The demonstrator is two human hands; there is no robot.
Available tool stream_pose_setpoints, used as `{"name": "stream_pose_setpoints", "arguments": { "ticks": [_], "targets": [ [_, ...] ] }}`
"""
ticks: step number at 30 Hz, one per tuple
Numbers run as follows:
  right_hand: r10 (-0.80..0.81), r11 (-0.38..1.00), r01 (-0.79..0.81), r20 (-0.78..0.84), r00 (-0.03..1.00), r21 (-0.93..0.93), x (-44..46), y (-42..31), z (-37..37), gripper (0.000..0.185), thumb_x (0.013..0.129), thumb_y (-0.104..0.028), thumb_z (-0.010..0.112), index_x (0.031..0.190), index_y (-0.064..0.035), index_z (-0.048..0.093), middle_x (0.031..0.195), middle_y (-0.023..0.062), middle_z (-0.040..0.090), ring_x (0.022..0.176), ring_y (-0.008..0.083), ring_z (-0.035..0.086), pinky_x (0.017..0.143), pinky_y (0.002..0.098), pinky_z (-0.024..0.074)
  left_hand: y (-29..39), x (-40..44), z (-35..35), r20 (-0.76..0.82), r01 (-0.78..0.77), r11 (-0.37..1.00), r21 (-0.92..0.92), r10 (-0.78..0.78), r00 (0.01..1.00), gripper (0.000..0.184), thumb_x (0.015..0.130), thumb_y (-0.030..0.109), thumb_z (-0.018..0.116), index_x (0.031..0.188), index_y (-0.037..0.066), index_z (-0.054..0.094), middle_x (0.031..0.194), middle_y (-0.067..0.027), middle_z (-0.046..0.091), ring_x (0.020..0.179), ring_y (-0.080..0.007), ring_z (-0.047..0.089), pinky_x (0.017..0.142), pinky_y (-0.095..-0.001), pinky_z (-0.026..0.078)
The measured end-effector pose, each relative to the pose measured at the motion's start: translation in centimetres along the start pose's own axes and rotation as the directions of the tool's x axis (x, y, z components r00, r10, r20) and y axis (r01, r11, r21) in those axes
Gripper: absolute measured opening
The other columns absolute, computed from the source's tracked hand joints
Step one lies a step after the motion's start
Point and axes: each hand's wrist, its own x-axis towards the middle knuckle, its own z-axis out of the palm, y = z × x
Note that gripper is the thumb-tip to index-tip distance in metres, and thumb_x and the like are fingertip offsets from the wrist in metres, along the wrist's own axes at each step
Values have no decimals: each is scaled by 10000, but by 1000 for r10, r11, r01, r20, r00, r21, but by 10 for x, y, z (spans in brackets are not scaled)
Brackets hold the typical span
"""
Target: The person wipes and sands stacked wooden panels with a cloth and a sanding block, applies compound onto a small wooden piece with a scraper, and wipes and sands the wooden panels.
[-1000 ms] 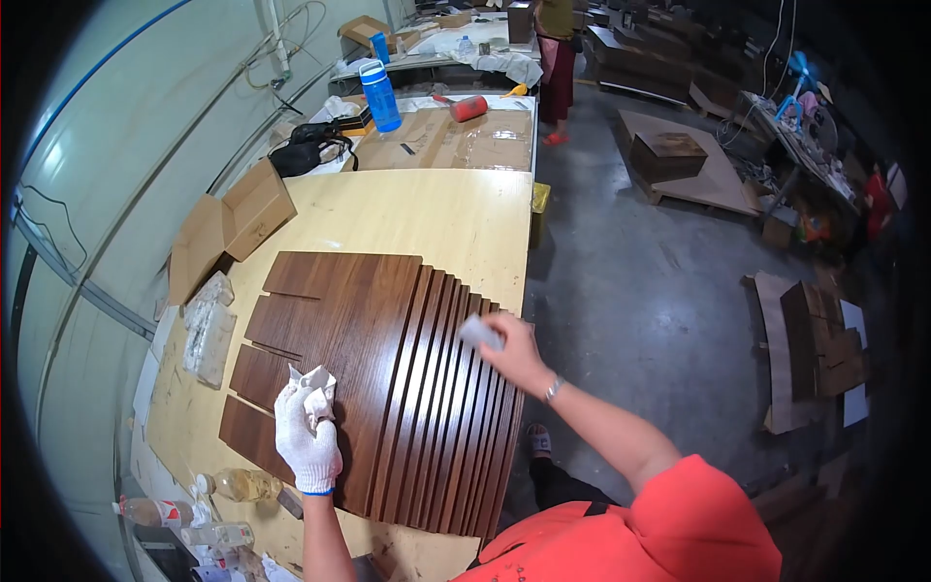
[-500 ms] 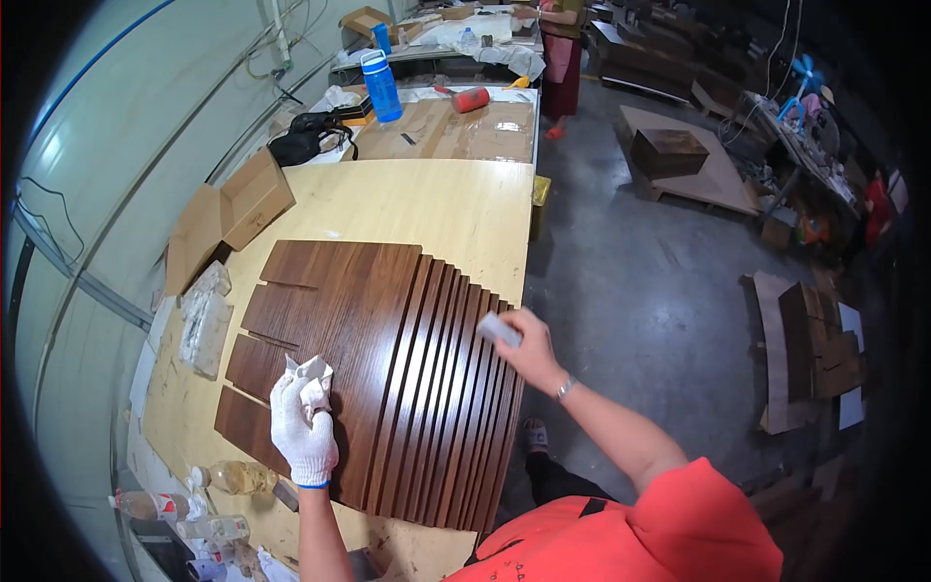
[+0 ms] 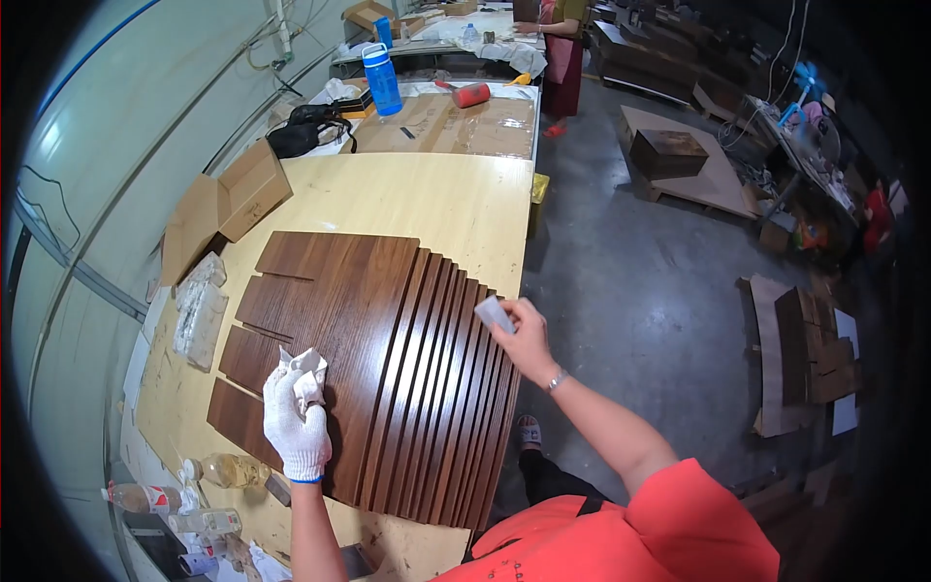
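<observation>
A fanned stack of dark brown wood panels [image 3: 354, 301] lies on the pale board, its stepped edges facing right. Several of the panels at the left have narrow slots. My left hand [image 3: 296, 427], in a white knit glove, is closed around a crumpled white cloth [image 3: 308, 372] and rests over the top panel. At the stack's right edge, my bare right hand [image 3: 529, 339] pinches a small pale grey rectangular block [image 3: 494, 314] between thumb and fingers. Whether the block touches the panel edges I cannot tell.
An opened cardboard box [image 3: 228, 199] and a plastic-wrapped bundle [image 3: 200, 315] sit along the left. Bottles [image 3: 233, 470] stand or lie at lower left. Farther back are a blue water bottle [image 3: 381, 82] and a red roller-like object [image 3: 471, 95]. Another person [image 3: 562, 58] stands beyond.
My right hand has turned slightly, so the grey block now tilts more upright. The left hand keeps the cloth in about the same place; the whole view has shifted a little.
</observation>
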Motion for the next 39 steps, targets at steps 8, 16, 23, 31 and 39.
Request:
{"name": "stream_pose_setpoints", "arguments": {
  "ticks": [8, 16, 23, 31, 39],
  "targets": [
    [-101, 987, 88, -90, 991, -134, 41, 30, 0, 249, 795, -85, 757, 1013, 16, 689, 884, 106, 627, 770, 209, 603, 714, 315, 500, 6, 3, 0, -9, -7, 1000, -11, 7, 1000, 489, 706, -30, 578, 1182, 32, 674, 1221, -198, 659, 1208, -364, 625, 1049, -408, 474],
    [-84, 984, 72, -66, 994, -164, 35, 22, -7, 242, 785, -91, 754, 992, 12, 683, 915, 131, 649, 765, 239, 620, 706, 350, 510, 7, 3, -1, -16, -14, 999, 32, 14, 1000, 475, 720, -29, 582, 1182, 25, 675, 1223, -196, 663, 1204, -367, 627, 1049, -408, 473],
    [-159, 987, 155, 219, 963, 34, -134, -29, -15, 245, 788, -45, 771, 1001, 12, 664, 966, 134, 664, 870, 275, 672, 764, 347, 553, 5, 2, 0, -34, -71, 993, 97, 75, 997, 403, 769, 11, 624, 1165, 56, 682, 1216, -185, 663, 1168, -358, 638, 1013, -406, 498],
    [-440, 895, 296, 550, 710, 334, -242, -75, -17, 330, 766, -37, 783, 1084, -10, 700, 1007, 140, 698, 916, 307, 683, 820, 383, 566, 2, 1, -2, -44, -53, 983, 176, 62, 997, 374, 812, 120, 657, 1185, 120, 690, 1246, -160, 669, 1121, -343, 666, 962, -417, 536],
    [-362, 931, 326, 317, 876, 163, -202, -118, 38, 292, 790, -51, 751, 1068, 5, 682, 973, 160, 673, 893, 324, 659, 792, 391, 538, 10, -1, -11, 15, 31, 992, 124, -33, 999, 432, 790, 114, 635, 1219, 93, 682, 1277, -166, 654, 1168, -349, 647, 992, -403, 520]
  ]
}}
